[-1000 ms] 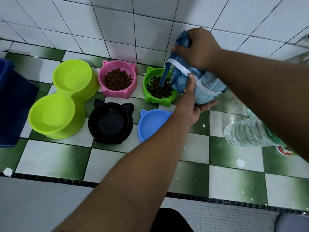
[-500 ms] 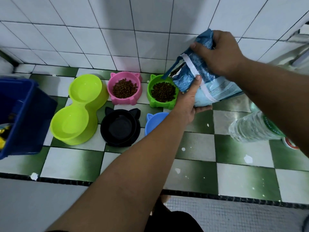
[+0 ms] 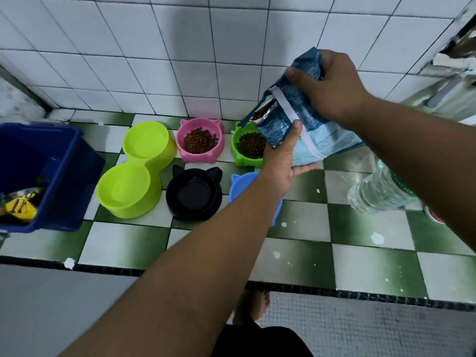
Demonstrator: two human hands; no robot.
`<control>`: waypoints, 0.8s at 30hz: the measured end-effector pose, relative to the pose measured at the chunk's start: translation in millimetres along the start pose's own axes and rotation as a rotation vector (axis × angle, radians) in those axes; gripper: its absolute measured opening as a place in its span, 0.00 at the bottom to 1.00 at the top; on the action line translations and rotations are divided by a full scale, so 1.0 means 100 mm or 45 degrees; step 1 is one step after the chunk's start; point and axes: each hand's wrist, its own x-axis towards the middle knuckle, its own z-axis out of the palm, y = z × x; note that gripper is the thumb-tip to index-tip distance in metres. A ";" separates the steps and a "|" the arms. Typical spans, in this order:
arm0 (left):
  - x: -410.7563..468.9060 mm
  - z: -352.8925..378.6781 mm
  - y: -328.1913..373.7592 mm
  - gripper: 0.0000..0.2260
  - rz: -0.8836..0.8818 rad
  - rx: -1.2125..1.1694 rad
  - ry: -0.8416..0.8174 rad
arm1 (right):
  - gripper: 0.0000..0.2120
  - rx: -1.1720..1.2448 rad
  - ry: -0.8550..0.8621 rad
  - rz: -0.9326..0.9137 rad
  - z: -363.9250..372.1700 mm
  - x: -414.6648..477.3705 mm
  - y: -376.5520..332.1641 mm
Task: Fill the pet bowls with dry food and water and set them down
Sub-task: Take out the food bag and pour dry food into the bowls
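Bag (image 3: 318, 140) held | L hand (image 3: 280, 163) under, R hand (image 3: 334, 88) top | green bowl (image 3: 235, 152) filled

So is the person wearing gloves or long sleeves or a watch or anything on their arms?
No. The left hand and the right hand are bare: no gloves, and no rings show. The left forearm and right forearm are bare too: no sleeve, watch or bracelet in view.

Pink bowl (image 3: 196, 157) and green bowl (image 3: 238, 156) (side by side) hold kibble (image 3: 200, 143).
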 end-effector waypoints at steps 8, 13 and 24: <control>-0.38 -0.55 -0.02 0.32 0.027 -0.110 0.017 | 0.11 -0.172 -0.180 -0.099 0.57 -0.22 -0.45; -0.58 -0.85 -0.07 0.33 -0.018 -0.163 0.026 | 0.16 -0.277 -0.271 -0.135 1.01 -0.35 -0.54; -0.77 -1.18 -0.26 0.29 -0.077 -0.449 -0.018 | 0.18 -0.410 -0.424 -0.080 1.64 -0.41 -0.52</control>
